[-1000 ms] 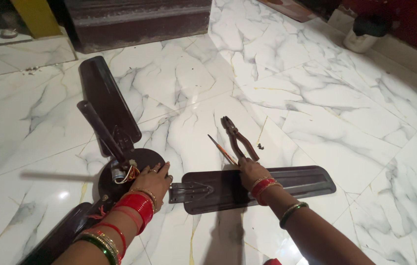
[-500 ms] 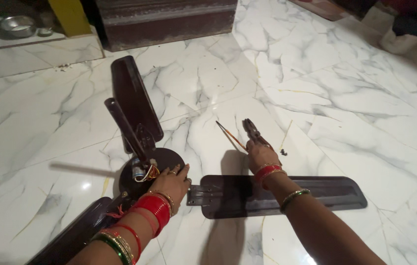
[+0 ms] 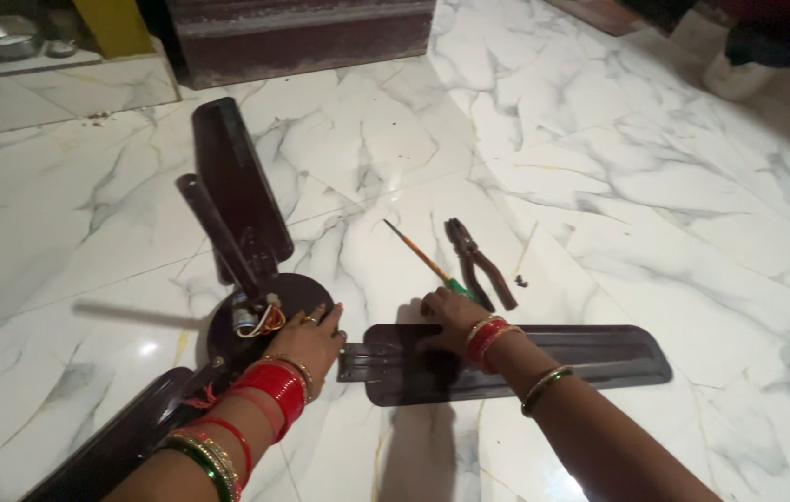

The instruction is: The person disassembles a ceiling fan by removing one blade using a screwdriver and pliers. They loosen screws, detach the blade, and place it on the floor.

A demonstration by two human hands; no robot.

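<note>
Head view: right hand [image 3: 449,314], fingers spread flat, touches the screwdriver [image 3: 423,261], which slants up-left from it at mid-frame. Left hand [image 3: 309,336] lies flat, fingers open, on the fan hub [image 3: 269,321], farther away.

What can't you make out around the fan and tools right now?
All in the head view:
- Screwdriver: handle end hidden under the right hand.
- Lower-left fan blade: cut off by the frame edge, partly covered by the left forearm.
- Small dark bits beside the pliers: too small to identify.
</note>
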